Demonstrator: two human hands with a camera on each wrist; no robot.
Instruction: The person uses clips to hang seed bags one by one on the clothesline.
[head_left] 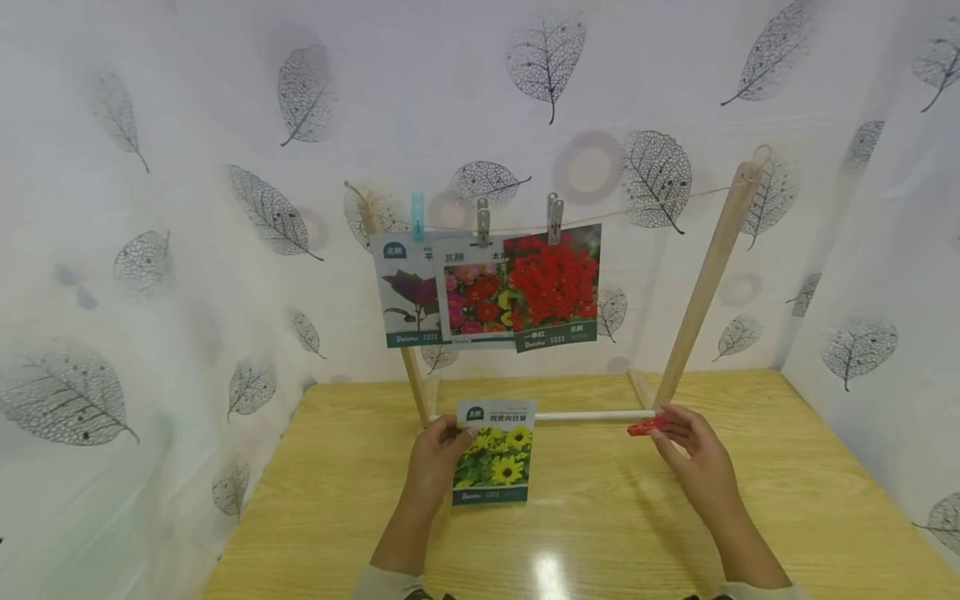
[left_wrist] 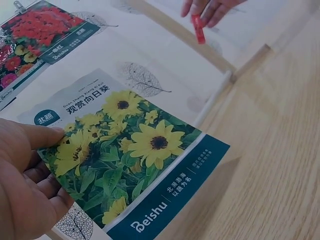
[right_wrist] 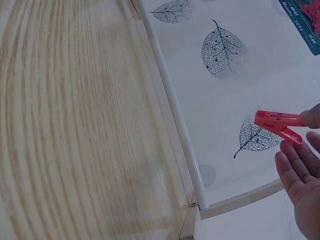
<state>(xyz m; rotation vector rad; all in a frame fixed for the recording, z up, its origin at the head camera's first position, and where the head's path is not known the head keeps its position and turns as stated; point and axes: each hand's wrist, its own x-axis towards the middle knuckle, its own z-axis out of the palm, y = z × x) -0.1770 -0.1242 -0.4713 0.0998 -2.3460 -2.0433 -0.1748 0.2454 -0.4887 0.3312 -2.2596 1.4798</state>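
My left hand (head_left: 433, 458) pinches a seed packet (head_left: 492, 454) with yellow sunflowers by its left edge, thumb on the printed front. It is held up above the table, face toward me, and appears large in the left wrist view. My right hand (head_left: 697, 454) holds a red clothespin (right_wrist: 280, 125) by its handle ends, between thumb and fingers. Ahead, a thin string (head_left: 637, 210) carries three more packets: a purple-leaved one (head_left: 408, 292) under a blue clip (head_left: 417, 215), a mixed-flower one (head_left: 476, 296) under a grey clip (head_left: 483, 218), and a red-flowered one (head_left: 557, 287) under grey clips (head_left: 555, 218).
Two wooden posts, the left (head_left: 414, 375) and the right (head_left: 705, 283), hold the string ends. A white rod (head_left: 592, 415) joins them low down. The frame stands on a wood-grain table (head_left: 585, 533), before a leaf-patterned curtain (head_left: 480, 100).
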